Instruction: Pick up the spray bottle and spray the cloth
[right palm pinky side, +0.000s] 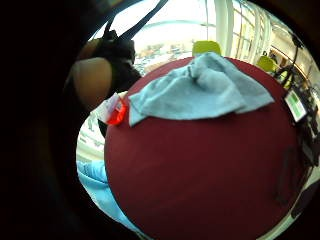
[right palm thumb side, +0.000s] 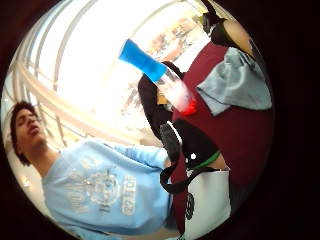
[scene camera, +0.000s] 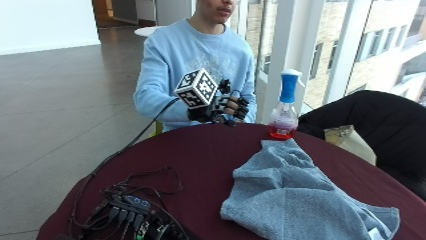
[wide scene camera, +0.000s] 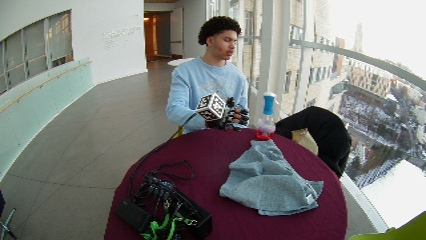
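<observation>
Gloved right hand (scene camera: 226, 107): raised just above the table's edge in front of the person's chest, beside the spray bottle but apart from it; fingers loosely curled, holding nothing as far as the outside view shows.
Spray bottle (scene camera: 285, 111): stands upright at the far edge of the table, clear body with red liquid at the bottom and a blue spray head; untouched.
Cloth (scene camera: 299, 192): grey-blue towel, crumpled and spread over the table's middle and near side, one corner reaching close to the bottle's base.
Table (scene camera: 193, 160): round, covered in dark red.
Cables and electronics (scene camera: 130, 210): a black tangle on the table's near edge, well apart from the cloth.
Black jacket (scene camera: 373, 125): draped over a chair beside the table, behind the bottle.
</observation>
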